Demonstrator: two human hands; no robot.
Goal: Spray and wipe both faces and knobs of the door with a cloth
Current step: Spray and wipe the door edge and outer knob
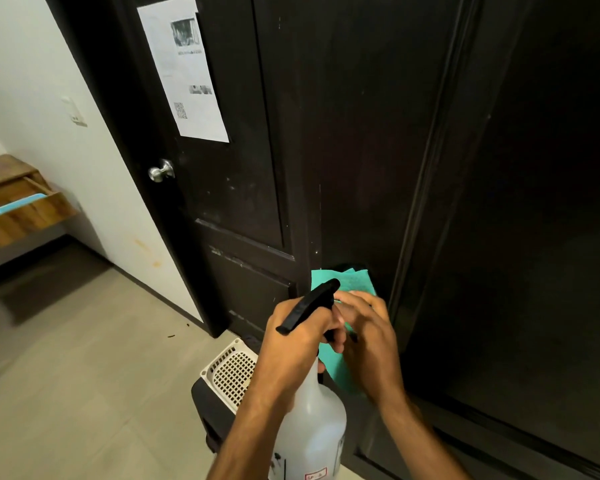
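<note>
Two bare hands are seen close together before a dark brown panelled wooden door (343, 133), low on its face near the right-hand moulding. The left hand (291, 344) is wrapped around the neck of a translucent plastic spray bottle with a black trigger head (312, 431), fingers curled at the trigger. The right hand (368, 337) is held just beside it, a teal folded cloth (354, 278) pinched in its fingers, the cloth's top edge lying against the door. A round silver metal knob (161, 170) is mounted at the door's left edge, well apart from the hands. A white printed paper notice (184, 71) is fixed above the knob. A white-latticed plastic basket (231, 372) is set below the hands. Open beige tiled floor (84, 358) is left to the left, bounded by the white wall (49, 81).
</note>
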